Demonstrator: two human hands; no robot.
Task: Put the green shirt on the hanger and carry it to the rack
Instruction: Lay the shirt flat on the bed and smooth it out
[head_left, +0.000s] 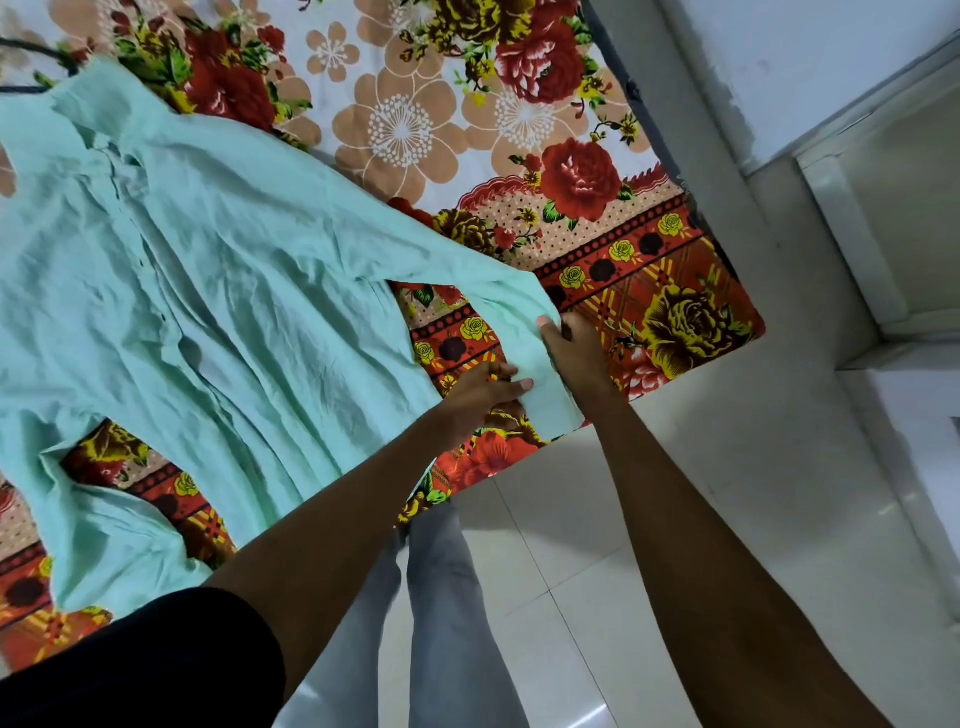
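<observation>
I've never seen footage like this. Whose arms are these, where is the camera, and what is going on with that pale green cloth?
There is no machine here: a person wears one camera on the head, looking forward and down, so you see their own two bare arms and grey-trousered legs above a white tiled floor. A pale mint-green cotton shirt lies spread on a bed covered by a flowered red and orange bedsheet. Both hands work on the end of one sleeve at the bed's edge: the left hand pinches the cuff, and the right hand grips it from the other side. At the top left corner, a dark curved thing pokes out near the collar; it may be the hanger, but I cannot tell.
</observation>
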